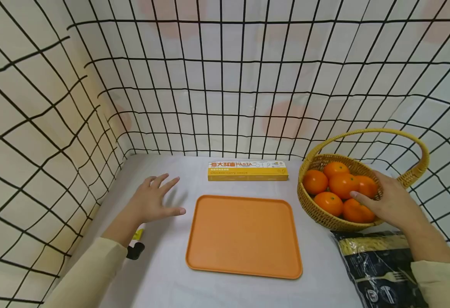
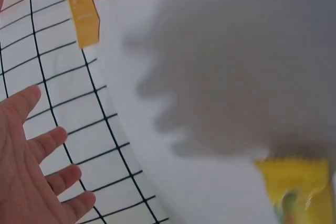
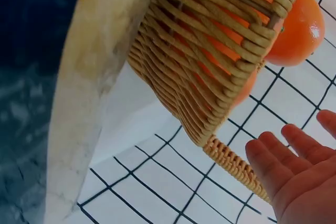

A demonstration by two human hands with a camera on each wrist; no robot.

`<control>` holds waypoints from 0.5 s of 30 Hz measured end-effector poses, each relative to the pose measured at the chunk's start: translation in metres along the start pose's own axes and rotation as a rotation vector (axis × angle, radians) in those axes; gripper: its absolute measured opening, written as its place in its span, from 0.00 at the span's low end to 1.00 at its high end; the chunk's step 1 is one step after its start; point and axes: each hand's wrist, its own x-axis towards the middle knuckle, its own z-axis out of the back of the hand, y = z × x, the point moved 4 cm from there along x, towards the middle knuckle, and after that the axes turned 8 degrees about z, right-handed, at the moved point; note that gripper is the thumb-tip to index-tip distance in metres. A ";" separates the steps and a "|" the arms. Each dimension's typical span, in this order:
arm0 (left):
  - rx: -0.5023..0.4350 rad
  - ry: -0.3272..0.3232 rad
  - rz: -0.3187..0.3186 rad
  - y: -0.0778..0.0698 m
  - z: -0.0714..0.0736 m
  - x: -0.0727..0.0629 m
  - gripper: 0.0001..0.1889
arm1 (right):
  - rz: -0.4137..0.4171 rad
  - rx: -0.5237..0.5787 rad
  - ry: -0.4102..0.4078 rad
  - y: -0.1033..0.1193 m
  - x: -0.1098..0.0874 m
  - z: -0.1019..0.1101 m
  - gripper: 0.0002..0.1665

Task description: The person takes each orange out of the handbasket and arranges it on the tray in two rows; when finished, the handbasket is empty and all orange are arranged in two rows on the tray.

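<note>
Above the left part of the table, my left hand [image 1: 153, 201] hovers with spread fingers and holds nothing. Its fingers also show spread in the left wrist view. My right hand [image 1: 394, 203] is at the right side of a wicker basket [image 1: 317, 216] with an arched handle [image 1: 367, 131]. Several orange citrus fruits [image 1: 343, 185] fill that basket. The right thumb reaches over the fruit; whether it touches one, I cannot tell. In the right wrist view the right hand's fingers [image 3: 283, 153] are extended beside the basket, gripping nothing.
An orange tray [image 1: 244, 237] lies mid-table, with a yellow-and-white pasta box [image 1: 248, 172] behind it. A dark pasta bag [image 1: 379, 269] lies below the basket. A small yellow packet [image 2: 302, 187] sits near my left forearm. Black wire grid [image 1: 229, 77] walls the back and sides.
</note>
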 end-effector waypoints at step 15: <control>-0.131 0.054 -0.058 -0.028 -0.036 -0.019 0.50 | -0.102 0.133 0.030 0.001 0.013 -0.007 0.67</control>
